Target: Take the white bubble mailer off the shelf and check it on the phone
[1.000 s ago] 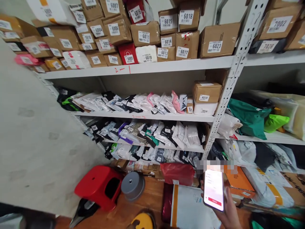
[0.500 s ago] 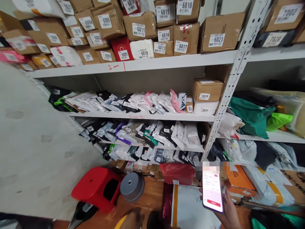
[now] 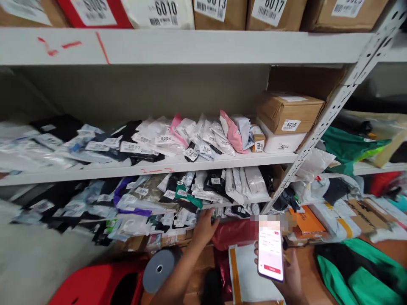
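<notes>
With the right hand (image 3: 291, 275) gripping the phone (image 3: 270, 255), the left hand (image 3: 203, 228), fingers spread and holding nothing, should flip the bottom-shelf packets (image 3: 187, 216) one label at a time against the screen.

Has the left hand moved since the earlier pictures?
Yes. The left hand, formerly low by the frame's bottom edge, has reached up and forward to the packets on the lowest shelf.

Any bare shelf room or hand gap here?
Bare strip along the middle shelf front edge, ahead of the packets. Open height above those packets, left of box 4039. Lower shelves are packed solid where the left hand reaches. Right hand holds the phone.
</notes>
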Tool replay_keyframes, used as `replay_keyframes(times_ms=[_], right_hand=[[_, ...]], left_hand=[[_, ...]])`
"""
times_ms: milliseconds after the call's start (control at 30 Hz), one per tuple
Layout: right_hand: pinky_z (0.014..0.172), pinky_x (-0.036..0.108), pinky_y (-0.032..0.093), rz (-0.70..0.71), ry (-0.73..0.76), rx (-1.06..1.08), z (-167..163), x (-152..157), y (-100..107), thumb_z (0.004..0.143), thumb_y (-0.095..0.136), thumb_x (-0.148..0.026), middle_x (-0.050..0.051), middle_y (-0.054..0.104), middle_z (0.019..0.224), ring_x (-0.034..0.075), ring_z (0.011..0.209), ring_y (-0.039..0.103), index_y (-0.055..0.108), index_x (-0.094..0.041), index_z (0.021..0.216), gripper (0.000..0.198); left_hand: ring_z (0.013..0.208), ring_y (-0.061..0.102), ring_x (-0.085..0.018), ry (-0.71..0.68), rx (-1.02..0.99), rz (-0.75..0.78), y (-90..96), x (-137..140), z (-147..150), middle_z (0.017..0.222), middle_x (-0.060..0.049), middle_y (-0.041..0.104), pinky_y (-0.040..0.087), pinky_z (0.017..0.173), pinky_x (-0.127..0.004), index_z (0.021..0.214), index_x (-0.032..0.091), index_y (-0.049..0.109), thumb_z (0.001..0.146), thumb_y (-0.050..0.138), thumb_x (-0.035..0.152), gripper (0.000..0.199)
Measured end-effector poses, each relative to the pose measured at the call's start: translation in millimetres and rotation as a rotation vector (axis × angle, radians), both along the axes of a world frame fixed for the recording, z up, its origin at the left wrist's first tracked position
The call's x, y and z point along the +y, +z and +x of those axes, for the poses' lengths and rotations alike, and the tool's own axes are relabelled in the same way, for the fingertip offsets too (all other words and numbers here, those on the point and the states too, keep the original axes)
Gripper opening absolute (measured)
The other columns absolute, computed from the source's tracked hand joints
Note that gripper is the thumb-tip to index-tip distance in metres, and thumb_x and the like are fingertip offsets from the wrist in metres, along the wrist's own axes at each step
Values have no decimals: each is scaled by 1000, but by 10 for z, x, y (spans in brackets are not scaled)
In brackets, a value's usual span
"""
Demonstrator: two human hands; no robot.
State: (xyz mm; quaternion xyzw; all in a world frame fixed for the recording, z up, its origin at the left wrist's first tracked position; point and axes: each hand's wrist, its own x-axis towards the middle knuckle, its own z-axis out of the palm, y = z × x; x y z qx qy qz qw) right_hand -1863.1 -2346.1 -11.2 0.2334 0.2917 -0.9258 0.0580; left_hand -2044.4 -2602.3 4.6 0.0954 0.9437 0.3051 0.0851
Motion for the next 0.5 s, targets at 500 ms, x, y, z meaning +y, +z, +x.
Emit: replay_keyframes(times_ms=[500], right_hand=[[77, 50, 55, -90, -431, -119, -72, -825, -207, 60, 77, -60, 17, 72, 110, 37, 93, 70, 69, -19, 104, 61]], left_hand=[[102, 62, -23, -84, -283, -208, -168, 1206, -2081, 110, -11, 66, 50, 90, -44, 105, 12, 63, 86, 61, 44, 37]])
